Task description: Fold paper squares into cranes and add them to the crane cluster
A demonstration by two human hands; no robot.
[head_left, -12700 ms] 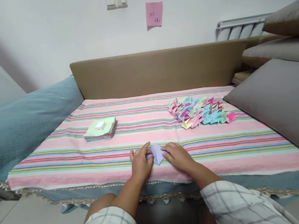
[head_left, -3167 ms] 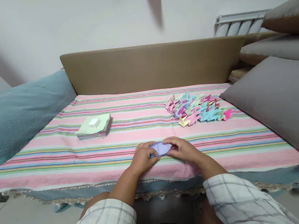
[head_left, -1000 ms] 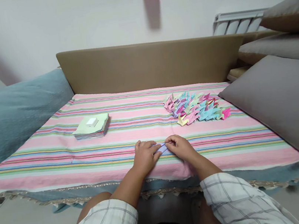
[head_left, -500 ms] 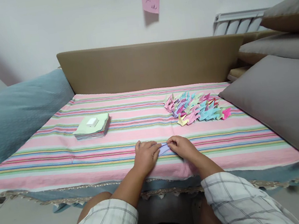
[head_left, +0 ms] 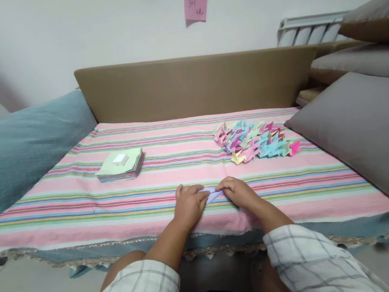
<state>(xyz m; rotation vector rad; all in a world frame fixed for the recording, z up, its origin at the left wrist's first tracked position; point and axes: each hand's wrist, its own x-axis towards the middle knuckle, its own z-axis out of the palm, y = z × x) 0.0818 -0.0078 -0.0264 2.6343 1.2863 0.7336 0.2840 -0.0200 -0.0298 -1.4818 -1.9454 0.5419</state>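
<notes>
A small folded piece of lavender paper [head_left: 212, 194] lies on the striped cloth [head_left: 170, 179] near its front edge. My left hand [head_left: 188, 204] presses on the paper's left part with fingers curled down. My right hand [head_left: 237, 192] pinches the paper's right end against the cloth. Only a narrow strip of the paper shows between the two hands.
A stack of pastel square sheets [head_left: 120, 165] with a small white block on top lies at the left. A pile of several coloured folded paper cranes [head_left: 254, 139] sits at the right. Grey cushions [head_left: 368, 134] border the right side, a blue blanket [head_left: 16, 153] the left.
Earlier the lavender paper showed as a wider flat shape; it is now folded narrower between my hands. In the last second the hands have barely shifted. A pink wall note swung and settled.
</notes>
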